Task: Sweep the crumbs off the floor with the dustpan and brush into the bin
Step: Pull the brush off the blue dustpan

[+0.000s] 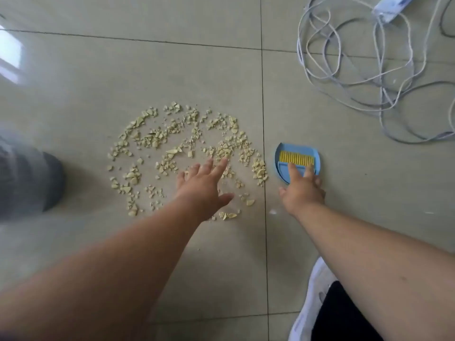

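Crumbs point(187, 153), pale yellow, lie scattered on floor tiles point(98, 77). My left hand point(205, 185) spreads wide above them, holding nothing. My right hand point(304, 190) rests straight fingers on blue dustpan point(283, 166), yellow-bristled brush point(296, 158) nested inside. Cables point(369, 65) beyond.

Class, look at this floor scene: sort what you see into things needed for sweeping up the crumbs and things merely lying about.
Needed for the job:
- crumbs, scattered on the tiles
- blue dustpan
- yellow-bristled brush, lying in the dustpan
- right hand, touching the dustpan
- left hand, spread over the crumbs

Just lying about:
- tangled cables
- white power strip
- dark blurred object at the left, unclear what
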`<state>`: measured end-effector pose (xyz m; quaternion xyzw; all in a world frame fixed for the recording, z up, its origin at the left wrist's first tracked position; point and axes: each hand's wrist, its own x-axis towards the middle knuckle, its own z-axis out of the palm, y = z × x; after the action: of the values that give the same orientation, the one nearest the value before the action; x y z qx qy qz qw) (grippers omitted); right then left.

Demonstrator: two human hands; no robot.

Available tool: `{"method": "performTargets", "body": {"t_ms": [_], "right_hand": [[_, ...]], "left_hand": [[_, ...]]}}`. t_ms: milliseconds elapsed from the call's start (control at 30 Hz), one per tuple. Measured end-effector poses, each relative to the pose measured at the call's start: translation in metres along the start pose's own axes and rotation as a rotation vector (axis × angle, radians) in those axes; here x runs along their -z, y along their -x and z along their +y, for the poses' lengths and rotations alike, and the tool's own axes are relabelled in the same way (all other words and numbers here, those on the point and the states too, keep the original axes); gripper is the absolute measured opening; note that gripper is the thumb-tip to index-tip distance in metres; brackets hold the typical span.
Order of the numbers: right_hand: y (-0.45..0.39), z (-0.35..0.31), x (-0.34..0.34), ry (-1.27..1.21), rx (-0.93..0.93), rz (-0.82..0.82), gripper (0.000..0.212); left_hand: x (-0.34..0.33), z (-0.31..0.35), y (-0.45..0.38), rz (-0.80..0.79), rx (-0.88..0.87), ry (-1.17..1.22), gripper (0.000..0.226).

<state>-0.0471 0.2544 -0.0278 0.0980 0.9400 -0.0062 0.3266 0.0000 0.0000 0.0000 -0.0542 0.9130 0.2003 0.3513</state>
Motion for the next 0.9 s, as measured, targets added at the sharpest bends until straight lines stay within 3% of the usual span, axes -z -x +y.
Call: {"method": "performTargets", "body": {"t_ms": [167,300,600,900], "right_hand": [[-0.003,0.003,-0.007,-0.119,-0.088,0.025,0.076],[-0.009,0.007,-0.006,-0.278,-0.196,0.07,0.065],[0.009,-0.002,-0.002,-0.48,-0.069,0.168,0.071],[0.061,-0.096,0.04,-0.507,0.257,0.244,0.069]], "left_hand": [[-0.001,-0.006,0.005,0.018,-0.024,-0.039,0.099],[0.005,-0.012,0.007,0.03,-0.019,-0.055,0.099],[0.034,-0.044,0.027,0.076,-0.011,-0.034,0.1],[0.088,-0.079,0.055,0.212,0.032,0.153,0.098]]}}
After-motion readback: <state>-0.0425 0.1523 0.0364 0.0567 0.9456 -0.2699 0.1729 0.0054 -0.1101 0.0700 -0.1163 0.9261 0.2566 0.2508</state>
